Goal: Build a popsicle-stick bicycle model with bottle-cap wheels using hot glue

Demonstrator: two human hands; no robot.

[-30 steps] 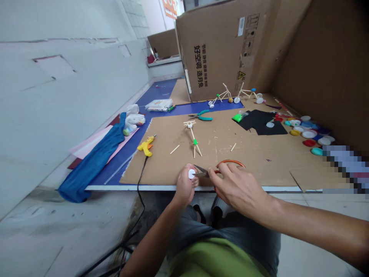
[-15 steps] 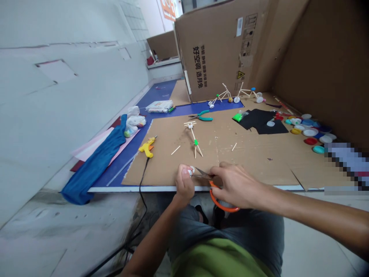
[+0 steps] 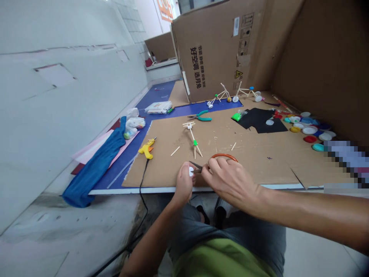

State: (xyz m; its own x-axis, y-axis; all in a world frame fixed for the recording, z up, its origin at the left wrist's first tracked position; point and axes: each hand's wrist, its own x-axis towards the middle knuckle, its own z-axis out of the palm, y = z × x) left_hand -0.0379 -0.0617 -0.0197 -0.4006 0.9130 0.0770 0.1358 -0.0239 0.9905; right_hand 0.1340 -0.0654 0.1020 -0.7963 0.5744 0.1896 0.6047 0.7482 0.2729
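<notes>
Near the front edge of the table, my left hand (image 3: 184,180) pinches a small white bottle cap (image 3: 191,171). My right hand (image 3: 227,173) is closed around a pair of scissors with orange handles (image 3: 226,156), gripped close to the pivot. One blade tip is at the cap's face; I cannot tell how deep it goes. Just beyond my hands lies a stick frame (image 3: 192,136) with a green joint and a white piece at its far end. Loose short sticks (image 3: 175,151) lie on either side of it.
A yellow glue gun (image 3: 147,149) with a black cord lies left on the cardboard sheet (image 3: 161,173). Teal-handled pliers (image 3: 201,116) lie farther back. Coloured bottle caps (image 3: 309,139) and black paper (image 3: 265,119) are at right. A large cardboard box (image 3: 219,50) stands behind.
My right hand has turned over, so the scissors' orange handles moved from below the hand to above it. The blades have shifted against the white cap, which my left hand still holds.
</notes>
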